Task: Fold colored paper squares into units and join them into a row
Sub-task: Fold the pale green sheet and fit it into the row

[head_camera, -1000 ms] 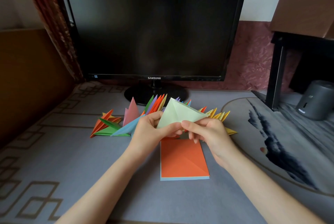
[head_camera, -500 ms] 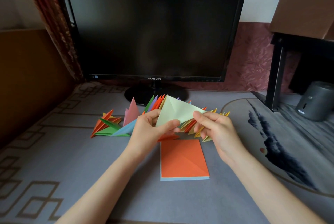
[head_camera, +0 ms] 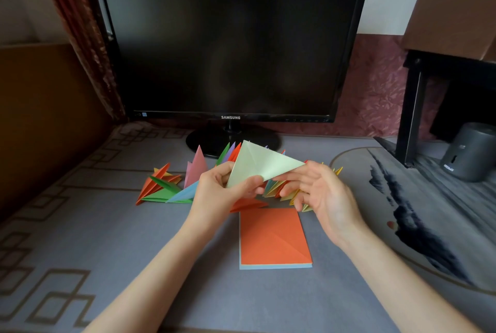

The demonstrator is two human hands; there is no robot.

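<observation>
Just the head view here. Grey mat [head_camera: 88, 246] with brown boxy line patterns covers the desk, and a darker inky swirl runs along its right side. A black monitor [head_camera: 230, 42], screen dark, sits at the back, with a reddish curtain [head_camera: 77, 24] to its left and a grey cylinder [head_camera: 467, 152] far right under a black stand [head_camera: 410, 107].

Left hand [head_camera: 214, 193] pinches the green unit [head_camera: 260, 163] at its lower corner, thumb in front and fingers curled behind, holding it up above the desk in front of the monitor base. Right hand [head_camera: 319, 193] is half curled, palm turned inward. Its thumb sits at the unit's right tip and its fingers hook into the yellow end of the row [head_camera: 279, 187], which is right behind and under the green unit.

The unit is a pale, flat paper triangle with a crease down from its top. The row is a fan of thin, sharp spikes in orange, purple, teal and yellow. A loose pile [head_camera: 161, 187] of similar spiky pieces lies to the left, with a pink one [head_camera: 197, 166] standing upright. A neat stack [head_camera: 273, 236] of squares, orange on top and creased diagonally, lies flat just below the hands.
</observation>
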